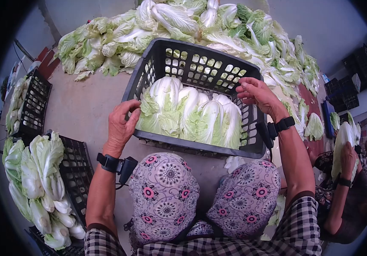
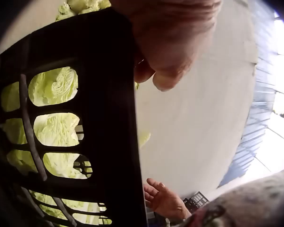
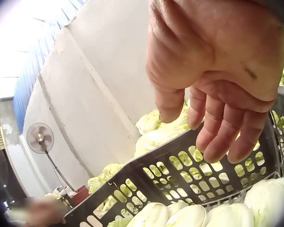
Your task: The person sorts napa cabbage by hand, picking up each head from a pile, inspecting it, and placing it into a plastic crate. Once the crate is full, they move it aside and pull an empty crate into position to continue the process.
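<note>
A black plastic crate [image 1: 200, 147] stands tilted in front of the person's knees. Trimmed Chinese cabbages [image 1: 209, 121] sit in a row inside it, white ribs uppermost. At the crate's left rim, the left hand [image 1: 122, 123] grips the edge with its fingers curled over it. The left wrist view shows that hand [image 2: 172, 42] against the dark crate wall. Over the right rim hovers the right hand [image 1: 258, 94], its fingers loosely bent and nothing in them. In the right wrist view the palm of the right hand [image 3: 217, 71] hangs above the cabbages.
Behind the crate a big heap of cabbages [image 1: 175, 25] lies along the wall. Two more crates, one with stacked cabbages [image 1: 38, 170], stand at left. At right another person [image 1: 347, 192] holds a cabbage. A fan [image 3: 40, 138] stands far off.
</note>
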Available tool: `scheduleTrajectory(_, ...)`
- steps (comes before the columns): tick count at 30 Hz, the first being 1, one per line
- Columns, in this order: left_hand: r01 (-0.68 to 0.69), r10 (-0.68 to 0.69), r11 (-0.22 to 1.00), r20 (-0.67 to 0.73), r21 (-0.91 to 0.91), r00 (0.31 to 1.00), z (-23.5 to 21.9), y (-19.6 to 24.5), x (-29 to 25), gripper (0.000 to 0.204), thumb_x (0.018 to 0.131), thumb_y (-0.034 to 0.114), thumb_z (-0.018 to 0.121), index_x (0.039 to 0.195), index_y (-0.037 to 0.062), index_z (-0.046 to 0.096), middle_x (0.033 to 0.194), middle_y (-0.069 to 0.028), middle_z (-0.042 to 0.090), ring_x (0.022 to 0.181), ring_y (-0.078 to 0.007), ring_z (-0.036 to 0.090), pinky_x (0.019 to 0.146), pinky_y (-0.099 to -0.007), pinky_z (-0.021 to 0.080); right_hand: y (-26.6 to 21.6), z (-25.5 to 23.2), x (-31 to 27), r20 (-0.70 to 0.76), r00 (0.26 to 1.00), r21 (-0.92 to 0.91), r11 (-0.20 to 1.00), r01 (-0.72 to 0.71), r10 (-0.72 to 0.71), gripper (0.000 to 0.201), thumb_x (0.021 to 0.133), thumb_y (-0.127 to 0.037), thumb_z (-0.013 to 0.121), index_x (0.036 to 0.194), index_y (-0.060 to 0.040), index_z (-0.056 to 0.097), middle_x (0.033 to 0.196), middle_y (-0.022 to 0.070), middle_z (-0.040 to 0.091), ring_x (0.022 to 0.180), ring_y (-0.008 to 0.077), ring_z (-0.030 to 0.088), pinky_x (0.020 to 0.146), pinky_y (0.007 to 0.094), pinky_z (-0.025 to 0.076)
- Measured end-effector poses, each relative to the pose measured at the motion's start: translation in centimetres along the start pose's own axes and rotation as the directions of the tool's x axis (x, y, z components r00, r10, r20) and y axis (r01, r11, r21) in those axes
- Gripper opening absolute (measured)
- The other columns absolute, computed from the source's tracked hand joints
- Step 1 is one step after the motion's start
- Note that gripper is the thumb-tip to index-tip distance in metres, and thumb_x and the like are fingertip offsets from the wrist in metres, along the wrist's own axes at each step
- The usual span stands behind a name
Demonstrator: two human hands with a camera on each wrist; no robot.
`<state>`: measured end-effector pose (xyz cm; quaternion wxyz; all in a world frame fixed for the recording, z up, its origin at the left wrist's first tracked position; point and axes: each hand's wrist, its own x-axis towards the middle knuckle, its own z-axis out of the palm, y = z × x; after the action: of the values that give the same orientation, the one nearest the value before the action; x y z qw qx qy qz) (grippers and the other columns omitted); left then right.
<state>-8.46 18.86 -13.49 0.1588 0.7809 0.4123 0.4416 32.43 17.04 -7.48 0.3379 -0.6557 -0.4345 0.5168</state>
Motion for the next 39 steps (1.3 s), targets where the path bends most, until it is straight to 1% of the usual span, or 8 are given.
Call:
scheduleTrajectory(12, -0.038, 0.036, 0.997, 0.029, 0.069, 0.999, -0.2, 0.5, 0.1, 0.017, 0.072, 0.006, 0.066, 0.089, 0.0064, 0.062, 0.077, -0.0061, 0.064, 0.071, -0.0246, 0.06, 0.067, -0.0338, 0.044, 7.3, 4.6, 9.6, 0.059, 0.974, -0.355, 0.916, -0.186, 0.22, 0.061, 0.086, -0.039, 0.058, 0.128, 0.0026, 0.044, 0.115, 0.0134, 0.056, 0.095, 0.0249, 0.056, 0.08, 0.036, 0.047)
scheduleTrajectory(16, -0.049, 0.047, 0.997, 0.042, 0.064, 0.998, -0.1, 0.2, 0.0, 0.017, 0.071, 0.005, 0.064, 0.088, 0.0055, 0.061, 0.076, -0.0057, 0.063, 0.07, -0.024, 0.059, 0.068, -0.0336, 0.043, 10.6, 4.9, 12.5, 0.121, 0.992, -0.824, 0.559, 0.088, 0.021, 0.068, 0.086, -0.047, 0.052, 0.127, 0.0069, 0.043, 0.117, 0.0244, 0.056, 0.104, 0.0347, 0.056, 0.089, 0.0363, 0.043)
scheduleTrajectory(19, -0.075, 0.07, 0.994, 0.06, 0.085, 0.996, 0.0, 0.4, 0.1, 0.019, 0.07, 0.005, 0.065, 0.088, 0.0058, 0.061, 0.076, -0.0057, 0.063, 0.071, -0.0243, 0.059, 0.068, -0.034, 0.043, 12.4, 5.3, 12.6, 0.222, 0.975, -0.773, 0.613, 0.163, 0.021, 0.071, 0.085, -0.049, 0.05, 0.125, 0.0087, 0.043, 0.12, 0.028, 0.053, 0.112, 0.0379, 0.052, 0.095, 0.0364, 0.04)
scheduleTrajectory(23, -0.083, 0.076, 0.992, 0.078, 0.092, 0.994, -0.1, 0.5, 0.2, 0.02, 0.069, 0.005, 0.065, 0.089, 0.0059, 0.061, 0.076, -0.0058, 0.063, 0.072, -0.0248, 0.059, 0.068, -0.0343, 0.043, 8.9, 5.9, 11.0, 0.114, 0.981, -0.648, 0.76, -0.048, 0.16, 0.076, 0.076, -0.047, 0.064, 0.122, 0.0104, 0.045, 0.107, 0.024, 0.06, 0.099, 0.0293, 0.059, 0.085, 0.034, 0.045)
scheduleTrajectory(26, -0.081, 0.073, 0.991, 0.08, 0.107, 0.994, -0.1, 0.5, 0.1, 0.02, 0.07, 0.005, 0.065, 0.089, 0.006, 0.061, 0.077, -0.0059, 0.063, 0.072, -0.0248, 0.059, 0.068, -0.0342, 0.043, 7.4, 6.8, 9.4, 0.059, 0.997, -0.533, 0.846, -0.019, 0.059, 0.074, 0.071, -0.046, 0.071, 0.116, 0.0082, 0.05, 0.099, 0.0191, 0.061, 0.092, 0.024, 0.06, 0.079, 0.0323, 0.047)
scheduleTrajectory(29, -0.076, 0.067, 0.991, 0.083, 0.107, 0.994, 0.0, 0.6, 0.1, 0.02, 0.07, 0.005, 0.065, 0.089, 0.0061, 0.061, 0.077, -0.0059, 0.063, 0.072, -0.0247, 0.059, 0.068, -0.0343, 0.042, 7.6, 6.3, 9.4, 0.188, 0.973, -0.435, 0.9, -0.038, 0.131, 0.072, 0.068, -0.043, 0.075, 0.114, 0.0059, 0.047, 0.098, 0.0164, 0.06, 0.088, 0.0223, 0.06, 0.077, 0.0315, 0.048)
scheduleTrajectory(32, -0.089, 0.081, 0.989, 0.075, 0.117, 0.994, 0.0, 0.6, 0.1, 0.019, 0.071, 0.005, 0.065, 0.09, 0.0062, 0.061, 0.078, -0.006, 0.063, 0.072, -0.0247, 0.059, 0.068, -0.0344, 0.042, 7.2, 7.3, 7.7, 0.119, 0.97, -0.214, 0.959, -0.183, 0.212, 0.072, 0.067, -0.033, 0.079, 0.116, 0.004, 0.042, 0.098, 0.015, 0.058, 0.085, 0.0208, 0.06, 0.075, 0.0306, 0.049)
scheduleTrajectory(39, -0.079, 0.064, 0.983, 0.095, 0.168, 0.993, 0.3, 0.7, 0.0, 0.017, 0.073, 0.01, 0.065, 0.089, 0.0083, 0.063, 0.078, -0.0054, 0.064, 0.074, -0.0247, 0.06, 0.072, -0.0353, 0.044, 6.9, 7.6, 5.7, 0.016, 0.996, -0.23, 0.969, 0.086, -0.084, 0.074, 0.065, -0.018, 0.078, 0.124, 0.0013, 0.037, 0.103, 0.0169, 0.056, 0.094, 0.0243, 0.058, 0.082, 0.0321, 0.048)
